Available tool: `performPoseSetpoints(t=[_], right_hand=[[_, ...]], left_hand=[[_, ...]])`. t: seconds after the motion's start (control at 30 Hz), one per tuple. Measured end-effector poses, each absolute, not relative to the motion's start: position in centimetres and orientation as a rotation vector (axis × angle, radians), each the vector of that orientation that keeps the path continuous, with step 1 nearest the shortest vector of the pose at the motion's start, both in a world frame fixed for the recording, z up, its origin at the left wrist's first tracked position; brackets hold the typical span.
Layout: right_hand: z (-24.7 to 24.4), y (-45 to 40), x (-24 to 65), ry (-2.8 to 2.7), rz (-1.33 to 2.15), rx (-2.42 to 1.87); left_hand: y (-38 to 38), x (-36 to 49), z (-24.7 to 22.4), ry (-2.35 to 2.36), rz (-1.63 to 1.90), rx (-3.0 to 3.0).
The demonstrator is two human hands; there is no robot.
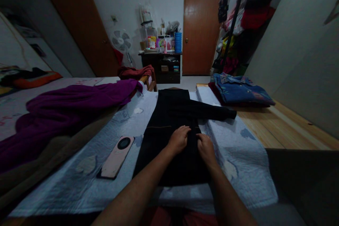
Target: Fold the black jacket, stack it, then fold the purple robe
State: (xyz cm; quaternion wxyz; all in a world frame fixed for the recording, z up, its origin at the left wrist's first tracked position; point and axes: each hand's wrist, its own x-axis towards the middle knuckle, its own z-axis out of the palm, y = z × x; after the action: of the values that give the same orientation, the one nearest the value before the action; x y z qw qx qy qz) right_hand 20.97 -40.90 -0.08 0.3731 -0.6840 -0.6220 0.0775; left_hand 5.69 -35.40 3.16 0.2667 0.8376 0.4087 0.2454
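Note:
A black jacket lies spread on the pale patterned bedding, one sleeve stretched out to the right. Thin light lines, perhaps pocket edges, cross its body. My left hand rests on the middle of the cloth with its fingers extended. Close by on the right, my right hand has its fingers bent in a pinch at the jacket's right edge. The exact hold of those fingertips is partly hidden. To the left of the jacket lies a pink phone with a round dark camera ring.
Folded clothes with a denim piece on top sit on a wooden board at right. A purple cloth is heaped at left. Beyond are a fan, a dark cabinet and a wooden door.

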Motion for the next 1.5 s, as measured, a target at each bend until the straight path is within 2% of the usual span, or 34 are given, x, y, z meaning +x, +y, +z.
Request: performPoseSetpoints(t=[0.13,0.33,0.47,0.7,0.93,1.23,1.5], right_hand=[[0.2,-41.4,21.3,-1.593,0.271,-1.67],[1.1,-41.9,21.3,-1.479,0.388,-1.653],[1.6,-42.2,21.3,-1.405,0.448,-1.681],[0.7,-42.8,22.3,-1.621,0.373,-1.822],[3.0,-44.8,22.3,-1.666,0.702,-1.803],[1.7,-46.4,21.5,-1.821,0.528,-1.865],[4.2,-47.4,20.8,-1.974,0.268,-2.08]], left_hand=[[-36.4,5.9,1.9,1.091,0.366,2.469],[-37.1,5.6,2.1,1.091,0.133,2.485],[-37.1,5.9,2.3,1.121,0.071,2.453],[-36.8,6.1,3.1,1.097,0.004,2.378],[-36.9,6.1,3.5,1.098,0.011,2.336],[-38.0,6.1,1.8,1.151,0.214,2.488],[-38.8,4.9,5.2,1.044,-0.051,2.478]])
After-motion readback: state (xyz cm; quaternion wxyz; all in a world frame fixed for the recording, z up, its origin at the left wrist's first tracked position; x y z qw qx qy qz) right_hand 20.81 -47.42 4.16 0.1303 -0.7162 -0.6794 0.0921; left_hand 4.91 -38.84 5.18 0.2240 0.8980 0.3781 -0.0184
